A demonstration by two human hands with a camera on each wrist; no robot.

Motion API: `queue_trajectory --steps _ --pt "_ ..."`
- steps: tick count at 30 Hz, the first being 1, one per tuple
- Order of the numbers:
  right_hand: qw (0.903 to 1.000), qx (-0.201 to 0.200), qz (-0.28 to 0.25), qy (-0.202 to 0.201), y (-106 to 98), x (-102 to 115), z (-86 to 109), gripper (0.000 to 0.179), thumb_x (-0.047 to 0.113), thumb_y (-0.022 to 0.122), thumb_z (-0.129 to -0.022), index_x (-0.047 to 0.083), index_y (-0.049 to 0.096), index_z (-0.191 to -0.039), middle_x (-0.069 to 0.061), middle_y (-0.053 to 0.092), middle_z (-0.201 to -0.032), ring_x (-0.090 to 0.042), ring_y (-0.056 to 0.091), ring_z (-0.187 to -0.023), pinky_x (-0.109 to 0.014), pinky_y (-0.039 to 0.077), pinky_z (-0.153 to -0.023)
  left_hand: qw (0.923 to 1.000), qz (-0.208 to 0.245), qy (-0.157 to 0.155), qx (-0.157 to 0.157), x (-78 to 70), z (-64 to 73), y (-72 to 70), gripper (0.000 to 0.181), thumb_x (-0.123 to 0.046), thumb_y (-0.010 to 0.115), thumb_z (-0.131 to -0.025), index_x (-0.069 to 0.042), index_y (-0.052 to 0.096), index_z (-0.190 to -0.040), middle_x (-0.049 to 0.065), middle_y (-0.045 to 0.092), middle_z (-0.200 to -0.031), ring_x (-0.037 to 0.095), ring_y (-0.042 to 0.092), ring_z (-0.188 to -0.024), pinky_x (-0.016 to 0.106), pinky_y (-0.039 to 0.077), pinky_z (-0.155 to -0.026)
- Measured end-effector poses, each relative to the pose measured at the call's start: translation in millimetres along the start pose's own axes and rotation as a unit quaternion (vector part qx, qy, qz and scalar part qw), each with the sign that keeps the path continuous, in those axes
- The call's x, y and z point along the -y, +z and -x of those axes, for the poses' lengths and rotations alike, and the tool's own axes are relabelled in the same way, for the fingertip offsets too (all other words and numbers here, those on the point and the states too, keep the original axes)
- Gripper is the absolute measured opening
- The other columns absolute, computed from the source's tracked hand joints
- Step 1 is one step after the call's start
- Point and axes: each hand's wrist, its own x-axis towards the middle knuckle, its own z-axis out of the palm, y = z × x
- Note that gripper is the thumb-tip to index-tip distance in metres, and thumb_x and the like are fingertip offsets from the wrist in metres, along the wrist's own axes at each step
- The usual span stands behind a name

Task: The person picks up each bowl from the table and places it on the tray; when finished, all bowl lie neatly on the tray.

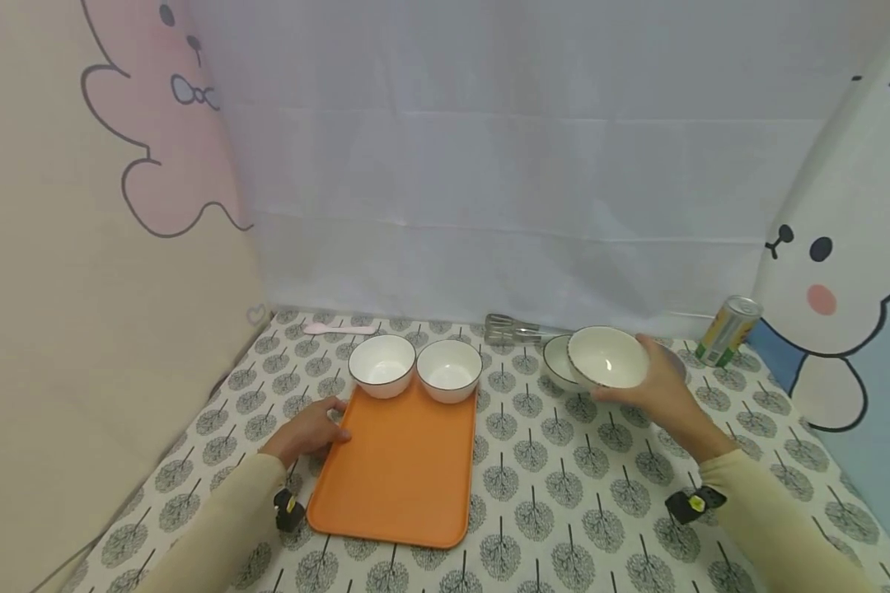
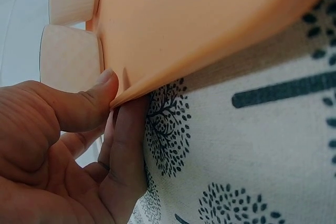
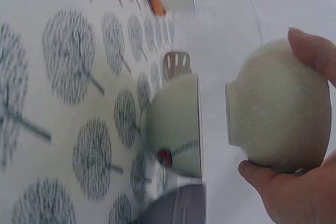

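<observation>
My left hand (image 1: 310,430) pinches the left rim of an orange tray (image 1: 400,469); in the left wrist view the thumb (image 2: 107,80) lies on top and the fingers go under the edge. Two white bowls with dark rims, a left one (image 1: 381,362) and a right one (image 1: 449,369), stand side by side at the tray's far end. My right hand (image 1: 656,383) grips another white bowl (image 1: 606,357) by its side, raised off the table. Just left of it and partly hidden sits a further white bowl (image 1: 558,362), also seen in the right wrist view (image 3: 173,124) apart from the held one.
A grey bowl (image 3: 178,205) stands beside the white one, mostly hidden from the head view by my right hand. Metal utensils (image 1: 519,330) and a pink spoon-like piece (image 1: 339,329) lie along the back. A drink can (image 1: 728,331) stands at the far right.
</observation>
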Motion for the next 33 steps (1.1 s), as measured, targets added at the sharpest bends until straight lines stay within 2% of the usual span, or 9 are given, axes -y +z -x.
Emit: queue_trajectory --steps 3,9,13,17,22,26,33 --pt "0.9999 0.009 0.003 -0.002 18 6 -4.4 0.129 0.029 0.091 -0.074 0.004 -0.001 -0.16 -0.034 0.026 -0.151 -0.052 0.04 -0.129 -0.064 0.042 -0.099 1.0 0.002 -0.001 0.001 0.9 -0.9 0.4 0.047 -0.001 0.07 -0.09 0.005 0.05 -0.131 0.013 0.067 -0.096 0.024 0.069 -0.081 0.04 0.058 -0.074" --pt "0.999 0.035 -0.026 -0.007 55 18 -12.7 0.131 0.027 0.094 -0.069 0.004 0.002 -0.16 -0.031 0.028 -0.152 -0.049 0.044 -0.128 -0.06 0.043 -0.1 1.0 0.001 -0.008 -0.002 1.9 -2.2 -0.8 0.046 -0.002 0.07 -0.09 0.004 0.05 -0.131 0.013 0.067 -0.096 0.023 0.069 -0.081 0.039 0.058 -0.073" --pt "0.9971 0.053 -0.051 -0.016 76 29 -16.0 0.129 0.026 0.094 -0.069 0.006 0.005 -0.161 -0.028 0.032 -0.151 -0.046 0.048 -0.126 -0.058 0.045 -0.098 0.9999 0.003 0.008 -0.009 2.5 -2.2 -0.4 0.046 -0.001 0.071 -0.088 0.006 0.051 -0.129 0.013 0.067 -0.095 0.024 0.069 -0.079 0.04 0.058 -0.071" --pt "0.9963 0.065 -0.055 -0.014 97 40 -17.8 0.129 0.027 0.095 -0.067 0.009 0.008 -0.161 -0.024 0.034 -0.151 -0.044 0.048 -0.127 -0.06 0.043 -0.1 0.9997 0.009 0.021 -0.007 1.1 -0.3 -0.7 0.047 0.0 0.071 -0.088 0.008 0.051 -0.13 0.015 0.067 -0.095 0.025 0.069 -0.079 0.04 0.058 -0.071" --pt "0.995 0.085 -0.051 -0.008 127 54 -17.4 0.132 0.026 0.097 -0.063 0.008 0.011 -0.161 -0.022 0.036 -0.151 -0.041 0.049 -0.127 -0.058 0.043 -0.101 1.0 -0.001 0.002 -0.008 -0.3 1.2 -2.1 0.049 -0.002 0.071 -0.088 0.006 0.051 -0.132 0.014 0.067 -0.097 0.024 0.068 -0.081 0.041 0.057 -0.075" --pt "0.9926 0.104 -0.059 -0.019 152 61 -15.8 0.134 0.028 0.099 -0.059 0.005 0.014 -0.16 -0.019 0.041 -0.148 -0.037 0.053 -0.124 -0.055 0.045 -0.1 0.9998 -0.013 -0.011 -0.012 -0.5 -1.0 -2.4 0.05 -0.004 0.072 -0.088 0.004 0.052 -0.133 0.013 0.067 -0.1 0.022 0.067 -0.082 0.041 0.056 -0.078" --pt "0.9883 0.131 -0.073 -0.026 187 66 -10.7 0.13 0.022 0.099 -0.058 0.0 0.018 -0.158 -0.019 0.043 -0.145 -0.033 0.053 -0.121 -0.054 0.042 -0.103 0.9997 -0.009 -0.019 -0.014 1.5 -3.3 0.8 0.048 -0.004 0.072 -0.088 0.002 0.053 -0.132 0.011 0.067 -0.096 0.021 0.067 -0.079 0.038 0.057 -0.073"
